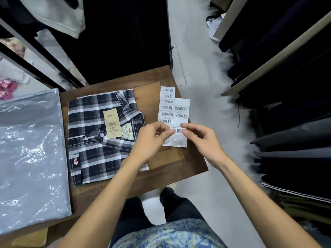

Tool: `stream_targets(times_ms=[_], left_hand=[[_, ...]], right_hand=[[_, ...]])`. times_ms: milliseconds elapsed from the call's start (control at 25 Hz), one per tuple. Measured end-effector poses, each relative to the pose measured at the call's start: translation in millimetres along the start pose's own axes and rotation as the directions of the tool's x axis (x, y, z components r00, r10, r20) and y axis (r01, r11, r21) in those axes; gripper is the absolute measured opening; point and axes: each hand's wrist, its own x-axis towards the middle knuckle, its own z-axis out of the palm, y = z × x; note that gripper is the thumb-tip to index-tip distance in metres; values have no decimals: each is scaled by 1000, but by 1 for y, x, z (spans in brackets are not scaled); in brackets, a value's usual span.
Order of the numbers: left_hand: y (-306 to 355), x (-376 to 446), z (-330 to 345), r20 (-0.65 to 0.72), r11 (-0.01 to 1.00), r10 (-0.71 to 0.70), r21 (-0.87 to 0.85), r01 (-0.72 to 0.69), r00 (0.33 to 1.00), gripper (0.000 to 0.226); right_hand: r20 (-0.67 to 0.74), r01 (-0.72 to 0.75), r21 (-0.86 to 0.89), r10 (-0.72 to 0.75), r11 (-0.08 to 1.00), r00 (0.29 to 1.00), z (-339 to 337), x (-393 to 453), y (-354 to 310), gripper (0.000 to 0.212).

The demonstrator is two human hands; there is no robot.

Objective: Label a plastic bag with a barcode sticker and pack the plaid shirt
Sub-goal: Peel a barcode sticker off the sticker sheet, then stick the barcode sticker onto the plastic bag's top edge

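Observation:
A folded navy and white plaid shirt (100, 136) lies on a small wooden table (161, 178), with a tan price tag (112, 123) on its chest. Two strips of barcode stickers (167, 104) lie on the table's right side. Above the nearer strip, my left hand (152, 140) and my right hand (202, 138) pinch the two ends of a single barcode sticker (178, 131). A stack of glossy grey plastic bags (30, 158) lies at the left, beside the shirt.
Dark folded garments fill the shelves (286, 86) along the right. A black rack (41, 58) with bagged clothes stands at the left and a dark cabinet (125, 36) behind the table. Pale floor (197, 59) runs between table and shelves.

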Motion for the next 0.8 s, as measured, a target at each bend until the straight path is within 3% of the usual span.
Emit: stream_targets(times_ms=[240, 480, 800], left_hand=[[16, -12, -51, -41, 960, -58, -276, 44, 997, 16], [8, -29, -117, -118, 948, -83, -314, 42, 990, 16], [-38, -61, -233, -247, 944, -97, -329, 10, 964, 14]], right_hand=[[-29, 41, 134, -38, 990, 999, 39, 4, -49, 40], [52, 35, 151, -43, 988, 998, 101, 12, -94, 50], [159, 89, 67, -99, 994, 982, 228, 19, -136, 44]])
